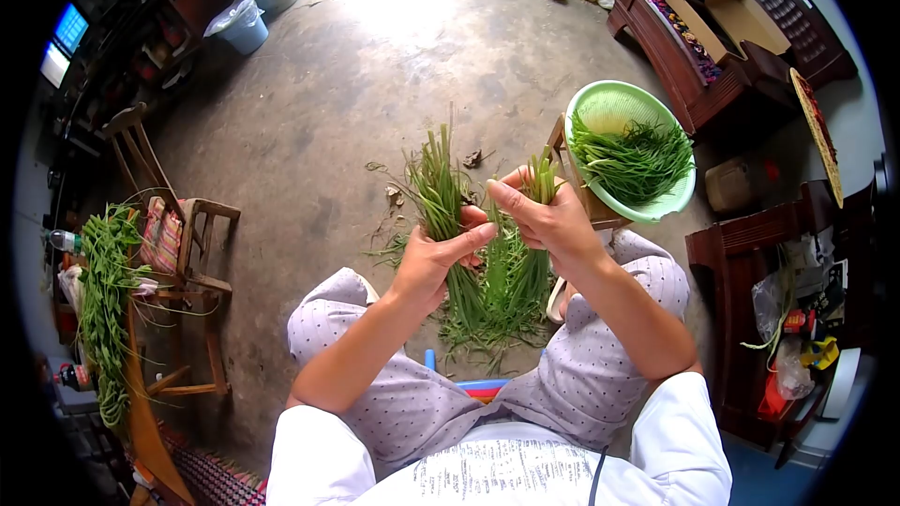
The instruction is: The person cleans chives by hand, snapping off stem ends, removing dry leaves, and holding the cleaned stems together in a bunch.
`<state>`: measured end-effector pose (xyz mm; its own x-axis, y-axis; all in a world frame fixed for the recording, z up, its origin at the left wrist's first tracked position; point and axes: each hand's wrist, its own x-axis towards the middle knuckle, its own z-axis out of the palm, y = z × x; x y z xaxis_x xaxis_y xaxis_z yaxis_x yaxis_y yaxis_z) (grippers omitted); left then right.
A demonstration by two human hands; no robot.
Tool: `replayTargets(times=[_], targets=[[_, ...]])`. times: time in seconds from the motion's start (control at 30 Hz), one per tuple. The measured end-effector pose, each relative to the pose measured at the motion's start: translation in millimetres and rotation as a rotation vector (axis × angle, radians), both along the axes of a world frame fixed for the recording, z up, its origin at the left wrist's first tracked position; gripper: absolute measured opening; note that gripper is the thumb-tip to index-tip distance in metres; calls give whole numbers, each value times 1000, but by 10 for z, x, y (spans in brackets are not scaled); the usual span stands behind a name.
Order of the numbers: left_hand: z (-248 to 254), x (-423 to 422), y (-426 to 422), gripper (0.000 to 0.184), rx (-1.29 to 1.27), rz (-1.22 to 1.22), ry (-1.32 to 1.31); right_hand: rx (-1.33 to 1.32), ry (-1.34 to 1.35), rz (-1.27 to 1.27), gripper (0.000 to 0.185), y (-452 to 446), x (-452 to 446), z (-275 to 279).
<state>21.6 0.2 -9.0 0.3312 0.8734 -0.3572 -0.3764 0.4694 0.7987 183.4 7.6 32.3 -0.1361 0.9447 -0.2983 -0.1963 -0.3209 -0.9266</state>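
My left hand [436, 262] is wrapped around a thick bunch of long green stalks [435, 178], its cut ends pointing up. To its right, my right hand [544, 211] grips a smaller bunch of green stalks [541, 180], with pale ends above the fingers and leaves hanging below. The fingertips of both hands come close together between the bunches. Beneath them, a heap of loose greens [502, 314] lies on the floor between my knees. A light green colander [591, 98] stands to the right, holding a pile of thin greens [637, 159].
Under the colander is a wooden stool [558, 136]. At left, more leafy greens [108, 305] drape over furniture beside a wooden chair [192, 244]. A blue bucket [246, 33] stands farther back. Dark wooden furniture [670, 75] with an open cardboard box [745, 23] is at right.
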Motion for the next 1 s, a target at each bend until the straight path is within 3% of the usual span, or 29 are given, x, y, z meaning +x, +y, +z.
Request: replayTargets(times=[0.1,0.17,0.3,0.5,0.57,0.83,0.9,1.0], targets=[[40,-26,8,21,55,55,42,129,-157,-31,18,2,-11,58],[42,-51,15,19,89,70,53,299,-395,132,19,5,41,39],[34,-77,22,18,115,40,69,447,-457,143,18,10,79,-83],[44,-152,11,17,115,27,169,586,-666,14,11,-19,107,22],[-1,-211,14,20,47,-54,26,663,-878,-38,15,-12,149,80],[36,-267,7,24,-103,-131,-128,598,-938,-1,22,8,255,178],[32,-274,6,25,-120,-133,-160,537,-695,4,26,-3,220,167],[38,-278,6,26,-117,-147,-199,496,-569,130,27,-11,192,123]])
